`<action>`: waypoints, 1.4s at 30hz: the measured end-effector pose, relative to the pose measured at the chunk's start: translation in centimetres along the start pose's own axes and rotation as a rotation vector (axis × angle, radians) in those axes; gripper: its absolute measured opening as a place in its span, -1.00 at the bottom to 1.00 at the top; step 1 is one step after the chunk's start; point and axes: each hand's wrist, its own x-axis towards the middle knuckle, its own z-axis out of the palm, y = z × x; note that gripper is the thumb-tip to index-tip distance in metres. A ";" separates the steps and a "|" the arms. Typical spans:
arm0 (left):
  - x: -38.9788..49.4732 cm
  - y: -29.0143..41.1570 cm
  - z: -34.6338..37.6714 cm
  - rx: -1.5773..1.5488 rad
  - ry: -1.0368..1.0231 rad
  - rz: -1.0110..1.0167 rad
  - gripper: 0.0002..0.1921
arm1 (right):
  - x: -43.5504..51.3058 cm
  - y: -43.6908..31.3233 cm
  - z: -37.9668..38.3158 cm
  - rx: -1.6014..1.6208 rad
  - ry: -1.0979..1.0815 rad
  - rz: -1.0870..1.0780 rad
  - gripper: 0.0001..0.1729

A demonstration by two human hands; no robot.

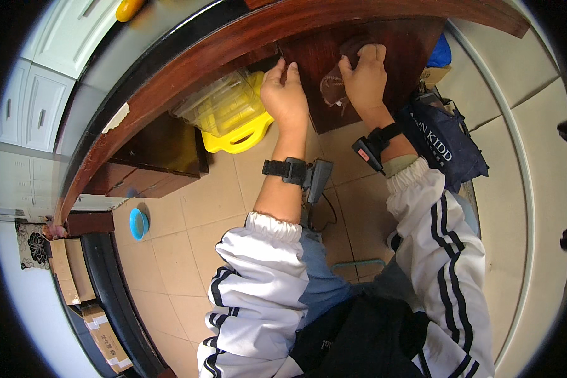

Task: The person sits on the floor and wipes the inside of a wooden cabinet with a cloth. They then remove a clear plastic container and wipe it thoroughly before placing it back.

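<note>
A dark red-brown wooden panel (397, 56), probably a cabinet door, stands in front of me beneath the curved wooden edge of a counter. My left hand (286, 99) pinches its left edge, index finger on one side and thumb on the other. My right hand (368, 80) presses a brown cloth (331, 90) with a stitched hem against the panel's face. Part of the cloth lies hidden under the palm and fingers. Just left of my left hand, clear plastic containers (224, 106) rest on a yellow plastic item (240, 141) with a handle slot.
A navy fabric bag (442, 141) bearing writing sits right of my right wrist, below a blue item (439, 51). Along the right runs a pale pipe (519, 141). On the tiled floor at left is a blue bowl (139, 224). Cardboard boxes (105, 338) lie on a black seat (118, 302).
</note>
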 end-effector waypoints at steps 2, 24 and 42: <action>0.0 -0.1 0.0 0.010 0.000 0.025 -0.68 | 0.0 -0.1 -0.1 -0.010 0.009 0.022 -0.60; 0.2 -1.3 0.5 -0.011 0.032 0.089 -0.70 | 0.1 0.3 -0.6 0.083 0.003 0.072 -0.63; 0.0 -0.7 0.1 -0.003 0.003 0.102 -0.70 | -0.6 -0.8 0.2 0.064 0.103 0.185 -0.70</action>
